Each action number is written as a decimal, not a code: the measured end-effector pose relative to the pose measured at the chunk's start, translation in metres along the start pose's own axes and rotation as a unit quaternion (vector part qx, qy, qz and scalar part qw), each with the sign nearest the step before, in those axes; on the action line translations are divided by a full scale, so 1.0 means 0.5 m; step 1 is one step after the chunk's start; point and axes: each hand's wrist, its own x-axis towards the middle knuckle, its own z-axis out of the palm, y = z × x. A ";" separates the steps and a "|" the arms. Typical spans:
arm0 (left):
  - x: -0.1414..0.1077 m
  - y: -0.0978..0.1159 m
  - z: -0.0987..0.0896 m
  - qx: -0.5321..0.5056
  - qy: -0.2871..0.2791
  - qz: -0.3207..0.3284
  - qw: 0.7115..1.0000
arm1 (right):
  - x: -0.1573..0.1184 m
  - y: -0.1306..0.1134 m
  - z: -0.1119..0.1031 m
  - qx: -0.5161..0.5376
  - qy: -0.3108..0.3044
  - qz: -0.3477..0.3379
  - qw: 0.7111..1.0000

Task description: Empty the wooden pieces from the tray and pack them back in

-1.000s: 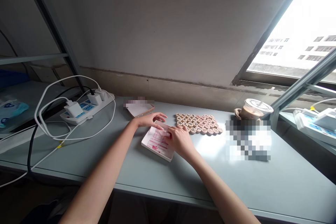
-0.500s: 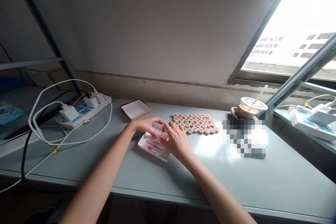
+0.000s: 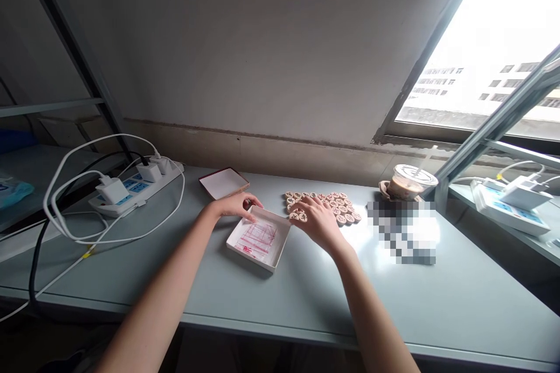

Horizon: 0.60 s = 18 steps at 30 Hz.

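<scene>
- We see round wooden game pieces (image 3: pixel 347 210), each face bearing one Chinese character: black at the left of the block, red at the right. The strokes are too small for us to read with certainty.
- Bold red lettering (image 3: pixel 246 249) marks the near left part of the floor of a shallow white box (image 3: pixel 250 259), beside a fainter pink pattern of lines; we cannot make out the words.
- A dark printed mark shows on the clear lid of a drink cup (image 3: pixel 405 186), also illegible from here.
- The right hand (image 3: pixel 318 218) hides the middle of the block of pieces. A pixelated patch (image 3: pixel 402 233) blanks out whatever lies in front of the cup, and we find a second power strip (image 3: pixel 510 207) partly cut off at the right.
- The pieces, pale and disc-shaped, lie flat on the grey bench (image 3: pixel 437 303) in close rows, just right of the box.
- The right hand's fingers arch over them, thumb and forefinger apart; we cannot tell whether the hidden tips touch.
- The left hand (image 3: pixel 234 205) straddles the box's far left rim, thumb on the inner side; how firmly its fingers press, we cannot tell.
- Behind that hand lies a box lid (image 3: pixel 225 182), pale inside turned up; further left we spot a white power strip (image 3: pixel 140 186) with blue sockets.
</scene>
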 end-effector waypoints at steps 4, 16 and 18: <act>-0.004 -0.007 -0.004 0.012 -0.006 -0.009 1.000 | -0.005 0.034 -0.003 0.011 -0.007 -0.014 1.000; 0.004 -0.027 -0.006 -0.065 -0.033 -0.004 0.997 | -0.006 0.029 0.020 -0.005 -0.049 -0.026 0.998; 0.004 -0.023 -0.003 -0.059 -0.034 -0.002 0.998 | -0.006 0.032 0.020 0.002 -0.049 -0.024 0.999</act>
